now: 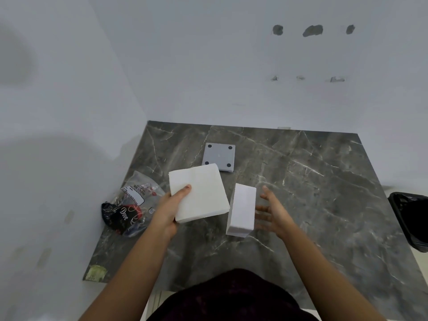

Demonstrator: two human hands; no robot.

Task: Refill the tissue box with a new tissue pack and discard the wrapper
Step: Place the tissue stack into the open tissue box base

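Note:
My left hand (pixel 172 205) grips a flat white stack of tissues (pixel 199 193) by its near left corner and holds it above the dark marble table (pixel 312 181). A second white block of tissues (pixel 242 209) stands on its edge on the table just right of the stack. My right hand (pixel 271 210) is open with fingers spread, close beside that block's right face and not holding it. A grey square box part (pixel 219 157) with dark round pads at its corners lies behind the stack. The crumpled clear plastic wrapper (pixel 130 205) with dark print lies at the table's left edge.
White walls meet in a corner behind and left of the table. A bin with a black liner (pixel 410 218) stands on the floor off the table's right edge. A greenish sticker (pixel 96 272) marks the near left corner.

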